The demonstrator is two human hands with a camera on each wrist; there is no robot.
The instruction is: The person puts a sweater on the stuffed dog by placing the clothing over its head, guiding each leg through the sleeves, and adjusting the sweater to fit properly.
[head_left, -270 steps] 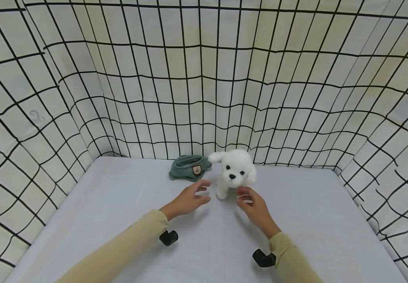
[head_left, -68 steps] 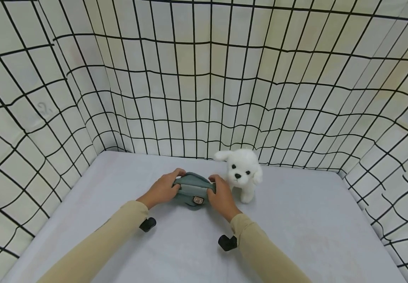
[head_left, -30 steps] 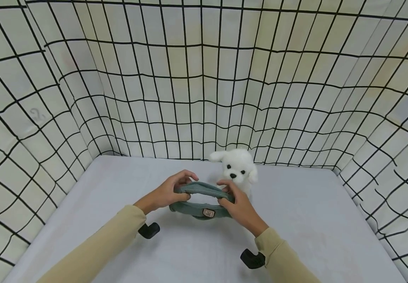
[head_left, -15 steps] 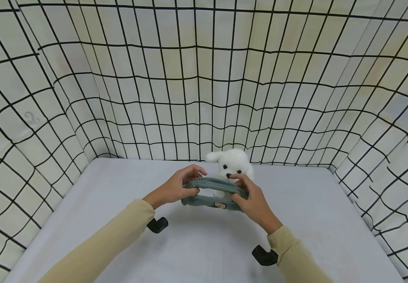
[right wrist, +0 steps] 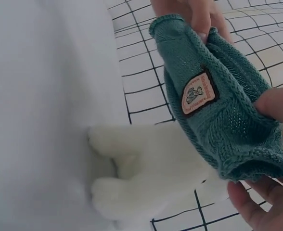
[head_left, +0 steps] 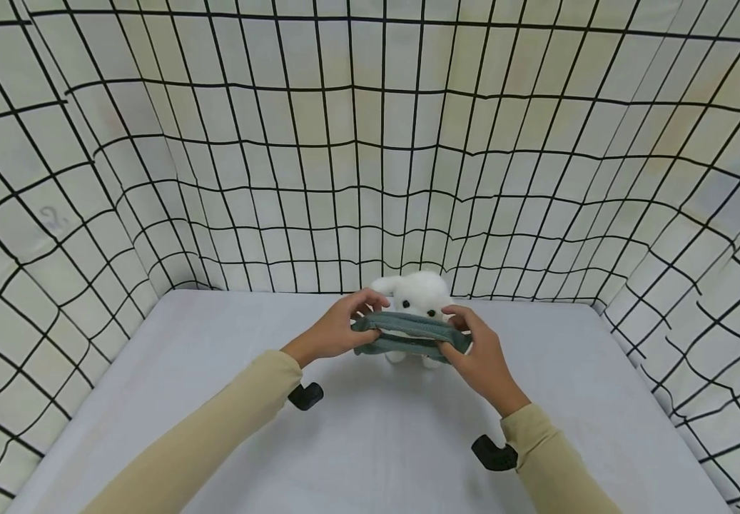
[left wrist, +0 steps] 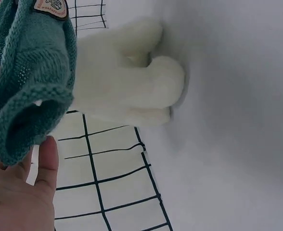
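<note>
A small teal knitted pet sweater (head_left: 411, 326) with a pinkish patch (right wrist: 198, 94) is held stretched sideways between both hands, raised off the table. My left hand (head_left: 334, 330) pinches its left end, thumb at the opening's edge and fingers behind. At the opposite end my right hand (head_left: 484, 360) pinches in the same way. Right behind the sweater stands a white plush dog (head_left: 422, 289); its muzzle and chest are covered in the head view, while its eyes show above and its paws below. The wrist views show its white legs (left wrist: 146, 82) on the table.
A white-covered table (head_left: 370, 450) lies under the hands. Black grid netting (head_left: 382, 178) over pale walls rises at the back and both sides. A black wrist camera (head_left: 305, 396) hangs below the left wrist, and another black wrist camera (head_left: 494, 453) below the right.
The sweater first lay beside the dog with the hands near the dog. Both hands then took hold of it, spread its opening, and carried it up and rightward in front of the dog's face.
</note>
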